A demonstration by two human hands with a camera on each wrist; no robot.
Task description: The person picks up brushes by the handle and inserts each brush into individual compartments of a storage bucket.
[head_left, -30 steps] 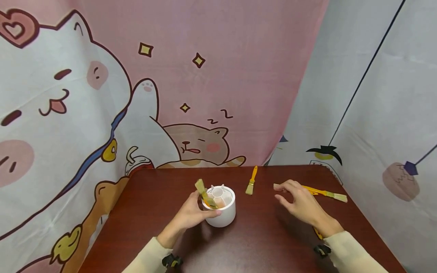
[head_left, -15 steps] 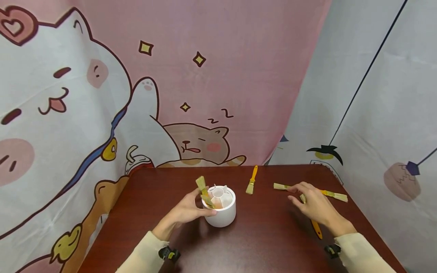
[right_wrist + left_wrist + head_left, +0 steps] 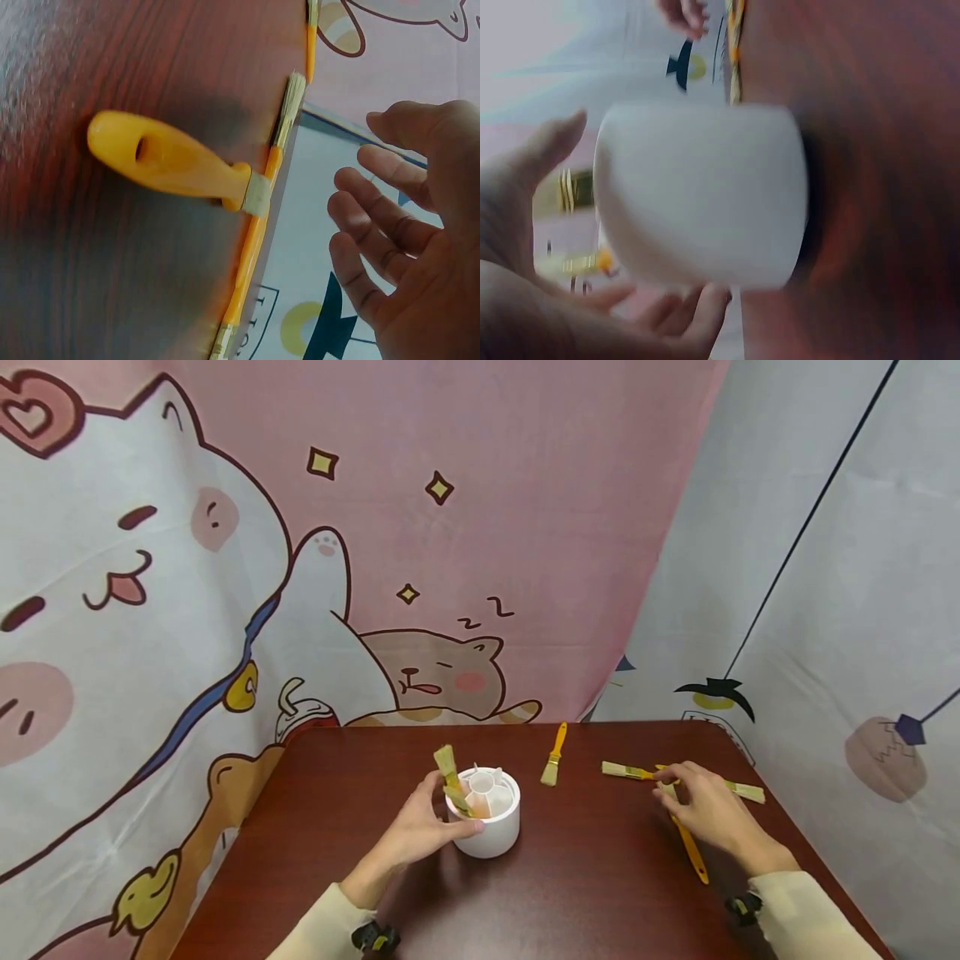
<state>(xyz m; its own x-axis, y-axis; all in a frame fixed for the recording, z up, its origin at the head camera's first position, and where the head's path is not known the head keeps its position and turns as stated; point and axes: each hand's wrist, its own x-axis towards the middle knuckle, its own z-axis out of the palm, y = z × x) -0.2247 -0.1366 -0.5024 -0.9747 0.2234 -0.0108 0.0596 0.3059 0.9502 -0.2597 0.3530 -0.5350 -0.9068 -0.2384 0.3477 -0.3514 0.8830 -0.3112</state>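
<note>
My left hand [image 3: 427, 822] grips the side of a white round brush holder [image 3: 497, 838] with inner compartments, thumb at the front and fingers behind. Two paintbrushes [image 3: 446, 765] with yellow handles stand bristles up at its left side. In the left wrist view the smooth holder wall [image 3: 705, 195] fills the middle. My right hand [image 3: 708, 814] hovers with loosely bent fingers over several paintbrushes, holding nothing. Below it lies a brush with a yellow handle [image 3: 690, 852], large in the right wrist view as a yellow handle [image 3: 172, 161]; the hand partly hides its bristle end.
Another paintbrush [image 3: 555, 756] lies alone near the back edge of the dark red table [image 3: 570, 885]. One brush [image 3: 626, 771] points its bristles left, and another brush [image 3: 748, 792] points right, near the table's right edge. A cartoon cloth [image 3: 570, 527] hangs behind.
My right hand has moved right and slightly down over the brushes, uncovering the left-pointing one and the handle of the near one. The left hand and holder stay nearly still.
</note>
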